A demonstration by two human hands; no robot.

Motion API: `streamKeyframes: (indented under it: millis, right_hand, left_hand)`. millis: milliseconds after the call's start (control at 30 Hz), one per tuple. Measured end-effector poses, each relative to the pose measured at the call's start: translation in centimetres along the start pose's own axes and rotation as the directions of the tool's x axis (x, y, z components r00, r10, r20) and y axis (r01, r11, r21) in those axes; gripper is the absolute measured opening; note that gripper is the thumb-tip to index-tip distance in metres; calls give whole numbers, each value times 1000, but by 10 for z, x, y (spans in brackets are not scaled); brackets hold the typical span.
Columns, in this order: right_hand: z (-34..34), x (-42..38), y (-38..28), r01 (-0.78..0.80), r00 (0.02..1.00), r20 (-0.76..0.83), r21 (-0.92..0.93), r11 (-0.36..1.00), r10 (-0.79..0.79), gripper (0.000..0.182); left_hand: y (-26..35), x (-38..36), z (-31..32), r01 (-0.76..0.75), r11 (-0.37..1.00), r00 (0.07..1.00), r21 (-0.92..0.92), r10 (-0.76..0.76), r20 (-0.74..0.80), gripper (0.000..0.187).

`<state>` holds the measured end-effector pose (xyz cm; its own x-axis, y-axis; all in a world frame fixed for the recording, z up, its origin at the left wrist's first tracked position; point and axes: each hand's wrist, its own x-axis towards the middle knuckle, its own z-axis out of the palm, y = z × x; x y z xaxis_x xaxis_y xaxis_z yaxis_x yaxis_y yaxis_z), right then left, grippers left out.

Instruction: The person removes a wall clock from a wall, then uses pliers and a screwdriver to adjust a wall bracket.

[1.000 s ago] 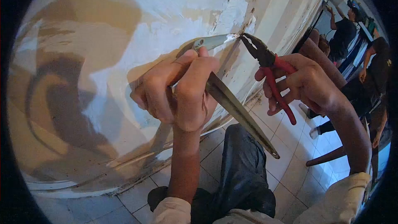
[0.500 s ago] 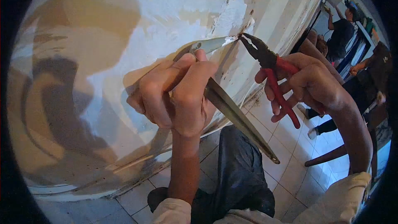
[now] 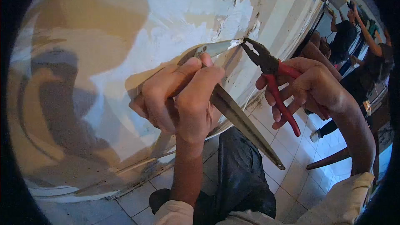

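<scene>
Head view: your L hand pinches bracket at wall; R hand grips part-open pliers by its tip. Wall approx. half-coated white, rest bare.

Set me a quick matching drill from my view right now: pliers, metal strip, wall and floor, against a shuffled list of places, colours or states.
Column one
1. Pliers
2. Metal strip
3. Wall
4. Floor

Column two
A. Patchy, with white smears
B. Gripped in the left hand, one end slanting down to the right
C. Pale tiles
D. Red-handled, in the right hand

Right pairs: 1-D, 2-B, 3-A, 4-C
</scene>
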<state>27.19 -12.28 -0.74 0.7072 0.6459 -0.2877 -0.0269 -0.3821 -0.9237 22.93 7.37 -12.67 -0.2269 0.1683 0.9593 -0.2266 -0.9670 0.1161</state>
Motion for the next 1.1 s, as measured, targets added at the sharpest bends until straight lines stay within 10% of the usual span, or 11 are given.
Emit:
streamKeyframes:
  millis: [567,767,967,1100]
  right_hand:
    - [15,-8,-1,-59,983,-175,15,998,61,44]
    - [18,-9,-3,-75,969,-247,-235,969,15,38]
    - [6,-5,1,-73,995,-71,56,996,77,35]
    - [3,-2,3,-46,992,-122,-87,995,35,36]
  left_hand:
    - [-1,-6,-5,99,994,995,-44,-99,3,22]
    - [7,5,-1,19,999,1000,-26,-19,6,22]
    - [5,-1,4,45,998,999,-42,-46,0,22]
    - [9,0,10,112,992,991,-59,-116,-73,24]
